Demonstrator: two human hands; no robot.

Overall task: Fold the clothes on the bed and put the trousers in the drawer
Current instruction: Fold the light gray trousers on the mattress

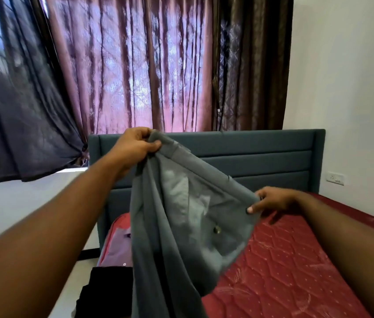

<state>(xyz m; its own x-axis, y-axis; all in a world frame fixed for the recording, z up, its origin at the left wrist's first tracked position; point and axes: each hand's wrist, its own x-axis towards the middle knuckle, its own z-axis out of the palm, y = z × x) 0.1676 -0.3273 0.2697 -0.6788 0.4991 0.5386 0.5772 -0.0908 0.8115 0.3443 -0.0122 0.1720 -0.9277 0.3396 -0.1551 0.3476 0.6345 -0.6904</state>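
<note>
Cut off at the bottom edge: the lower legs of the grey trousers [181, 221], so full length not visible. Hidden behind the hanging cloth: most of a lilac shirt [117, 246] and part of a black garment [105, 288], both lying on the near-left of the bed. Hard to make out on the shirt: anything beyond a small pale button at its lower edge. Blurred at far left: a dark curtain [16, 111], gathered and tied near the headboard corner.

Held up in the air above the red quilted mattress [284, 260], waistband end uppermost and slanting down to the right, pale pocket lining showing inside the open top, one metal button on the front (a second fastener sits right by the thumb). Left hand [135, 145] raised high in front of the teal headboard [261, 152], fingers and thumb curled tight on one end of the waistband. Right hand [270, 200] lower, pinching the other end between thumb and fingers. Fabric falling in long soft folds, dull grey-green, no part seen resting flat on the mattress.

Behind: maroon curtains [135, 65] over a lit window, a white wall socket [336, 178] at right.
</note>
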